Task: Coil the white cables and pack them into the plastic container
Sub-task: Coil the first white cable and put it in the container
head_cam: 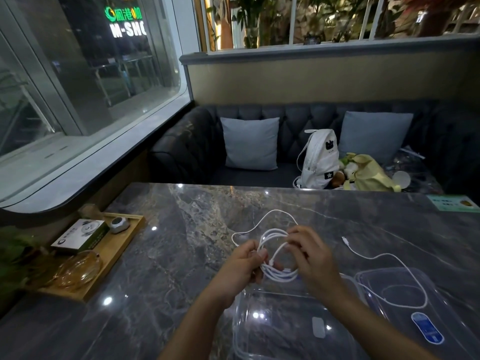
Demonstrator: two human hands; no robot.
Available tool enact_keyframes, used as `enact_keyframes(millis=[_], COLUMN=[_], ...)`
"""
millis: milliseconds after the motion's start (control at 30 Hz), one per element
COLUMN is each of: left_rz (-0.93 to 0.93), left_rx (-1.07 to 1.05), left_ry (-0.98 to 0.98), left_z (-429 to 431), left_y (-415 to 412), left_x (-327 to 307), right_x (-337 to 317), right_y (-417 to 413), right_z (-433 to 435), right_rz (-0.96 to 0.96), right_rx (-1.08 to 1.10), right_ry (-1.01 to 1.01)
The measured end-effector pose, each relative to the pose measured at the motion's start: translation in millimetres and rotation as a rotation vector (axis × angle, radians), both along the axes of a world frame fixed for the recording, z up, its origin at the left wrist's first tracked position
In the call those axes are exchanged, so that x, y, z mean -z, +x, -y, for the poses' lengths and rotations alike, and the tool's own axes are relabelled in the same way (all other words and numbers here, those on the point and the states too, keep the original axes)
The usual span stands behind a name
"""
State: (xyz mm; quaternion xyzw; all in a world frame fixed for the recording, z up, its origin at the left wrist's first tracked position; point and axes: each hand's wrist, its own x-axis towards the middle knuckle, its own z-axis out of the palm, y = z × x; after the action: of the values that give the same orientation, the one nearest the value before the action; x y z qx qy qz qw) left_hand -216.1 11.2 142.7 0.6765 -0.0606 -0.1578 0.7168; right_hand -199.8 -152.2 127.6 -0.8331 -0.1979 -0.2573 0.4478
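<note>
White cable (276,252) coil gripped by both hands (245,266), just beyond the container (259,294); I judge the loose tail needs wrapping tight.

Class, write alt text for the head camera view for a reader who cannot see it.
Two hands, the left hand and right hand, hold a partly coiled white cable above a marble table, just beyond an open clear plastic container. A second white cable lies loose, trailing over the container's lid at right.
</note>
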Motion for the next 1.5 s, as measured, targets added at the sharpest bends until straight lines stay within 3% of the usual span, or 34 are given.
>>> enact_keyframes(millis=[200, 367, 467, 500, 600, 700, 767, 900, 967, 1100, 1233, 1400, 1500], left_rz=[0.042, 0.059, 0.090, 0.112, 0.238, 0.240, 0.157, -0.047, -0.119, -0.177, -0.184, -0.238, -0.211], left_rx=[-0.006, -0.060, -0.160, -0.248, -0.516, -0.450, -0.360, -0.349, -0.355, -0.330, -0.230, -0.093, -0.124], left_ry=[0.077, 0.107, 0.168, 0.255, 0.755, 0.887, 0.814, 0.341, 0.196, 0.075, 0.033, -0.470, -0.538], left_z=[4.2, 5.7, 8.8, 9.9, 10.8, 15.9, 19.1, 21.6, 24.0, 28.8, 25.4, 20.4, 21.6], left_y=[5.9, 9.4, 9.7, 9.5, 8.7, 7.2, 8.6, 11.1, 12.8, 13.9, 14.7, 16.4, 15.4], left_x=[11.8, 21.5, 25.1, 26.0, 28.2, 26.1, 27.2, 24.5, 20.1, 9.4, 8.1, 14.8, 20.7], right_x=[-8.1, -16.0, -19.9, -19.6, -16.6, -15.2, -14.8, -15.2, -12.7, -6.7, -4.8, -10.3, -11.9], right_y=[-1.6, 4.3, 6.2, 6.8, 7.6, 7.4, 7.2, 4.8, 4.9, 5.0, 13.5, 25.4, 25.5], right_z=[-4.0, -4.6, -6.2, -6.7, -8.1, -10.9, -13.0, -16.7, -19.2, -21.8, -14.6, -4.0, -4.4], right_rz=[-0.398, -0.591, -0.566, -0.543, -0.437, -0.300, -0.232, -0.157, -0.187, -0.270, -0.316, -0.664, -0.714], right_rx=[0.003, -0.023, -0.007, 0.002, 0.024, 0.044, 0.029, -0.038, -0.048, 0.032, 0.130, 0.035, -0.011], right_ry=[0.480, 0.632, 0.658, 0.652, 0.542, 0.329, 0.246, 0.188, 0.189, 0.246, 0.157, 0.492, 0.554])
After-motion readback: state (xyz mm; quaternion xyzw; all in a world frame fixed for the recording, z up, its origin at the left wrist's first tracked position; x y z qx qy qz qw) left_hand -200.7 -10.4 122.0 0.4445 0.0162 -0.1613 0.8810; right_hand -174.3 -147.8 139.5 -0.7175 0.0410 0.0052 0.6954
